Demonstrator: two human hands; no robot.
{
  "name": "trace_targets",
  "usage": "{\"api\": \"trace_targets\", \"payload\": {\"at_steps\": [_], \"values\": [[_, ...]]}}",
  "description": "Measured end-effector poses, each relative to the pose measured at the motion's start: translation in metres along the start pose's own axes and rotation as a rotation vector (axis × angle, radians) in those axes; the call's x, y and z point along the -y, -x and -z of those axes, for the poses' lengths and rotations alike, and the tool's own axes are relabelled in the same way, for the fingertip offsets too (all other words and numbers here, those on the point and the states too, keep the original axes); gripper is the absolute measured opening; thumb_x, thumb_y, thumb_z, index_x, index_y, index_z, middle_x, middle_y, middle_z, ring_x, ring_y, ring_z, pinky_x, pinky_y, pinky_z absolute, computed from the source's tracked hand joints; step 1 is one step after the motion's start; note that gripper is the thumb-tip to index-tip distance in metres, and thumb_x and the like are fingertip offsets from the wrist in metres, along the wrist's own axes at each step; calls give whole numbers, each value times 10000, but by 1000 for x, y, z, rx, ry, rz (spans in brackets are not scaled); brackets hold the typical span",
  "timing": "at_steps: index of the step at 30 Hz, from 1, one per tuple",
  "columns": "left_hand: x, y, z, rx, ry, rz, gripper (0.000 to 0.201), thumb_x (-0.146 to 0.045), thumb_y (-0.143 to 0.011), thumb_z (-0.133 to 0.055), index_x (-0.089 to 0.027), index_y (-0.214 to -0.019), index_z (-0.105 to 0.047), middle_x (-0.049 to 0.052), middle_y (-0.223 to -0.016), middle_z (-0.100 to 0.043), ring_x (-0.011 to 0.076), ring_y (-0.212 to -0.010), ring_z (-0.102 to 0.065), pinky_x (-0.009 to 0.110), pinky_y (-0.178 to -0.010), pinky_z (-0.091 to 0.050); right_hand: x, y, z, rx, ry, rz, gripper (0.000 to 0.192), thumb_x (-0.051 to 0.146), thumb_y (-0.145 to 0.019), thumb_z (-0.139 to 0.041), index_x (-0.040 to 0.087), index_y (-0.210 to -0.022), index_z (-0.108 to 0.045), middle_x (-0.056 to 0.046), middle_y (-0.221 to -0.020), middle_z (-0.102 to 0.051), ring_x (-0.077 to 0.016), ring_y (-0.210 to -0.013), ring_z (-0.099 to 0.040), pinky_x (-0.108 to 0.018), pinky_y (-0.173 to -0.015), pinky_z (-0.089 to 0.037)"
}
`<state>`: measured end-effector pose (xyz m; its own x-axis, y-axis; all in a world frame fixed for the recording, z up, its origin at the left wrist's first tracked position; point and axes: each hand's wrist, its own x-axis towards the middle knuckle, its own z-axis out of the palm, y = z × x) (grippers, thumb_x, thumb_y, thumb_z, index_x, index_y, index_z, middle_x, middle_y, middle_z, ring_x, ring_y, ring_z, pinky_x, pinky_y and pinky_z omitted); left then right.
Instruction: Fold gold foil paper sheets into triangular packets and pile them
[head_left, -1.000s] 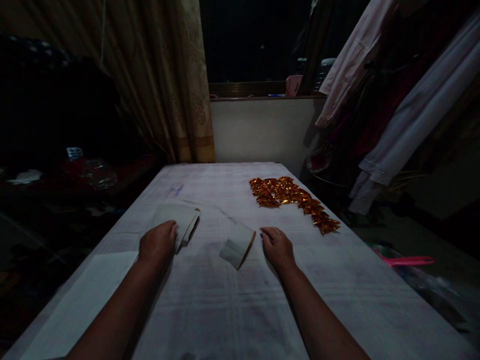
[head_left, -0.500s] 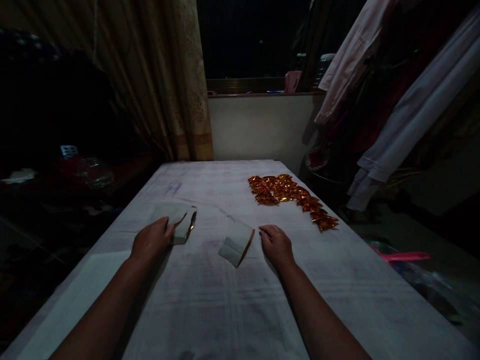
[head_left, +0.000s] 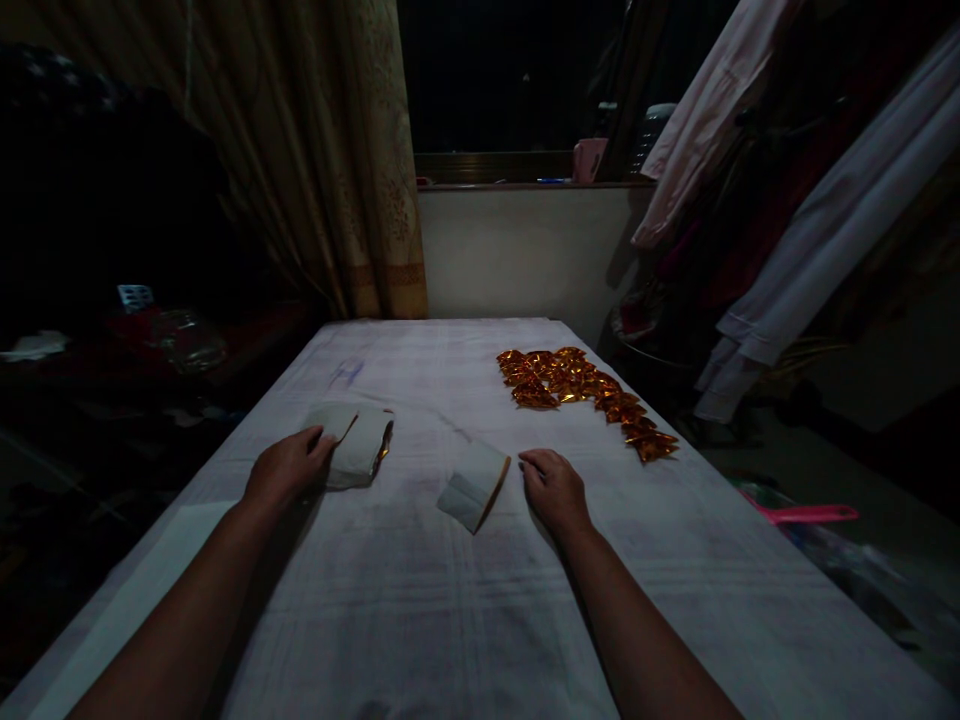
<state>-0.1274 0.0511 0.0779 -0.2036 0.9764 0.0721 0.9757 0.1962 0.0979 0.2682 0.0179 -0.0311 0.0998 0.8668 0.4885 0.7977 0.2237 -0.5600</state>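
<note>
The left hand has peeled back the paper stack's top sheet, its grip pinching that corner; the right hand stays flat, holding nothing, beside the folded stack.

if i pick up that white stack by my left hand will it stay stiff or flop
The white stack likely flops: the left hand is peeling its top sheet, which curls upward. It looks thin and light. The sheets might also fan apart.
</note>
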Motion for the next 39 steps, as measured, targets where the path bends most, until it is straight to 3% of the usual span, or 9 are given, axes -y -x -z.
{"api": "trace_targets", "payload": {"at_steps": [6, 10, 15, 19, 24, 28, 32, 36, 39], "values": [[-14, 14, -16, -35, -16, -137, 424, -439, -963, -476, -223, -1264, -683, 102, -1465, -581, 295, -1360, -522, 398, -1087, -423, 1, 0, 0, 14, 28, -8, 262, 203, -885, -513, 220, -960, -764, -76, -992, -765, -228, -944, -687, -367, -890, -530], [-31, 26, -28, -54, -33, -182, 466, -429, -963, -479, -199, -1339, -631, 137, -1523, -515, 339, -1427, -435, 533, -1158, -328, 7, 1, 1, 31, 66, -11, 248, 245, -912, -539, 213, -993, -771, -87, -1037, -759, -243, -1005, -665, -383, -929, -495], [-58, 49, -46, -240, 43, -307, 499, -371, -971, -473, -128, -1395, -576, 180, -1527, -498, 363, -1451, -395, 571, -1191, -270, 17, 2, 4, 87, 159, -50, 223, 309, -945, -583, 229, -1023, -776, -93, -1142, -734, -260, -1123, -623, -400, -947, -458], [-94, 70, -70, -212, 279, -544, 419, -338, -939, -556, -187, -1322, -636, 136, -1343, -672, 314, -1343, -534, 528, -1195, -296, 23, 2, 7, 134, 195, -62, 216, 333, -957, -596, 246, -1045, -774, -83, -1201, -713, -252, -1180, -593, -399, -970, -436], [-132, 78, -92, -150, 477, -523, 453, -296, -873, -655, -199, -1315, -638, 98, -1082, -767, 256, -1020, -697, 449, -1001, -497, 21, 4, 5, 127, 181, -28, 201, 341, -939, -623, 261, -1052, -769, -78, -1201, -712, -255, -1186, -590, -410, -977, -431], [-137, 78, -91, -176, 530, -528, 371, -223, -898, -611, -207, -1263, -674, 58, -924, -761, 207, -852, -703, 360, -819, -547, 15, 4, 1, 67, 121, -10, 195, 318, -921, -617, 255, -1015, -775, -89, -1159, -732, -265, -1140, -622, -431, -959, -455], [-128, 80, -77, -257, 536, -626, 276, -211, -912, -600, -261, -1151, -730, 64, -995, -744, 230, -946, -670, 394, -865, -508, 9, 1, 0, 8, -7, -25, 224, 321, -926, -574, 253, -999, -775, -83, -1090, -757, -254, -1084, -654, -423, -948, -486], [-122, 84, -64, -463, 375, -843, 255, -180, -891, -636, -273, -1103, -743, 66, -939, -728, 243, -907, -639, 428, -898, -472, 5, -3, 3, -8, -58, -25, 279, 328, -945, -523, 228, -1045, -763, -94, -1077, -763, -238, -1044, -675, -392, -945, -510], [-120, 87, -64, -446, 322, -937, 219, -165, -912, -618, -262, -1062, -744, 61, -941, -736, 232, -907, -640, 430, -927, -464, 5, -4, 7, -8, -84, -24, 292, 326, -943, -509, 222, -1042, -763, -96, -1059, -769, -234, -1012, -686, -387, -935, -524]]}}
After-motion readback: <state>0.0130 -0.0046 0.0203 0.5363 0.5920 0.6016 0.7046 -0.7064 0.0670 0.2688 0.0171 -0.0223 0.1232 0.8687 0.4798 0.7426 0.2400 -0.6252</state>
